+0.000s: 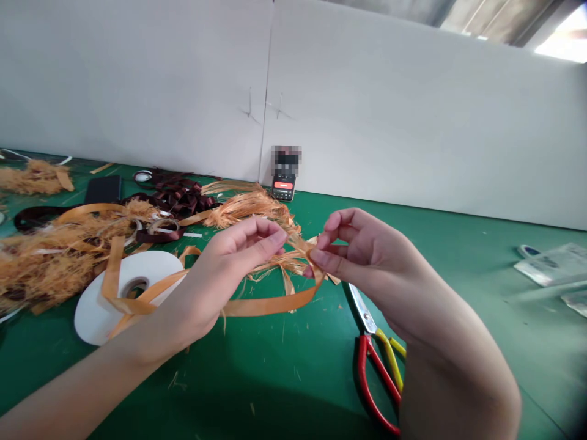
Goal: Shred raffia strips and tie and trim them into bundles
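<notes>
An orange ribbon point(270, 305) runs from a white spool point(94, 318) at the left and loops up between my hands. My right hand point(371, 256) pinches it between thumb and fingers near a frayed, threadlike end. Opposite, my left hand point(220, 275) is closed in a pinch by the loose fibres of that end. Just beneath my hands, frayed orange strips point(287, 266) lie on the green table. Scissors point(365, 321) with one red and one yellow handle rest below my right hand, partly hidden by my wrist.
A heap of frayed orange fibres point(59, 250) covers the left side. Behind it lie dark brown ribbon point(183, 195) and a dark flat object point(103, 189). An orange fibre bundle point(247, 208) sits near a phone point(283, 186) leaning on the white wall. Clear plastic packets point(553, 264) lie right.
</notes>
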`<state>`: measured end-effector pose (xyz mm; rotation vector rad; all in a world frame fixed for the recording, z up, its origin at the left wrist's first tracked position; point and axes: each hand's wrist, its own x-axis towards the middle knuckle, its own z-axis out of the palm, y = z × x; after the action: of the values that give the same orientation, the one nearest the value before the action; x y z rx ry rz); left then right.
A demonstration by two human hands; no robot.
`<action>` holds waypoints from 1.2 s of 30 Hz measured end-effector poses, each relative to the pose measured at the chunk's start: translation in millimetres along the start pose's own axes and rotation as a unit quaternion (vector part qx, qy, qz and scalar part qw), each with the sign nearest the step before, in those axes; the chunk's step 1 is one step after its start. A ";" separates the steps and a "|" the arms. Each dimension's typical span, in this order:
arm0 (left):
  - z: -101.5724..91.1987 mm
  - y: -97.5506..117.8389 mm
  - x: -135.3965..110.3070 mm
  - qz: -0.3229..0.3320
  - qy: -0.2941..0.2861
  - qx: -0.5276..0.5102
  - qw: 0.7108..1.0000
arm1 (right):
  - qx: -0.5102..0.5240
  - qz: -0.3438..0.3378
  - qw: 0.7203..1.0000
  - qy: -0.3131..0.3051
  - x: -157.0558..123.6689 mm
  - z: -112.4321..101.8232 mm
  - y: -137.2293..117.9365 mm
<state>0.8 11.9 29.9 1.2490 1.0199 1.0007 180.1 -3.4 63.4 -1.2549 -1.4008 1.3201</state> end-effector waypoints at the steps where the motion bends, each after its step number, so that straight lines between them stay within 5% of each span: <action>1: -0.3 -0.4 0.6 0.005 0.007 -0.007 1.000 | -0.002 -0.001 1.000 0.004 -0.2 -0.5 0.2; 4: -0.2 0.3 1.0 0.017 0.011 -0.015 1.000 | -0.006 -0.001 1.000 0.010 -0.5 -0.3 0.2; 11: 2.7 5.4 -0.5 -0.007 -0.081 0.050 0.995 | -0.039 0.007 0.999 -0.018 1.4 4.5 2.6; 21: -1.4 0.9 4.0 -0.004 -0.019 0.059 0.998 | -0.043 0.013 0.999 -0.012 0.2 3.0 4.9; 27: -3.2 5.3 5.4 0.054 0.042 0.160 0.985 | -0.032 0.018 0.999 -0.010 0.3 2.7 3.2; 36: -9.8 -5.4 8.9 0.117 0.087 0.172 0.974 | -0.058 0.028 0.998 0.010 1.1 7.3 4.8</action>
<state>-6.2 22.6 23.6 1.6170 1.2403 1.1632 173.4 -3.8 57.7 -1.3896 -1.4558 1.2757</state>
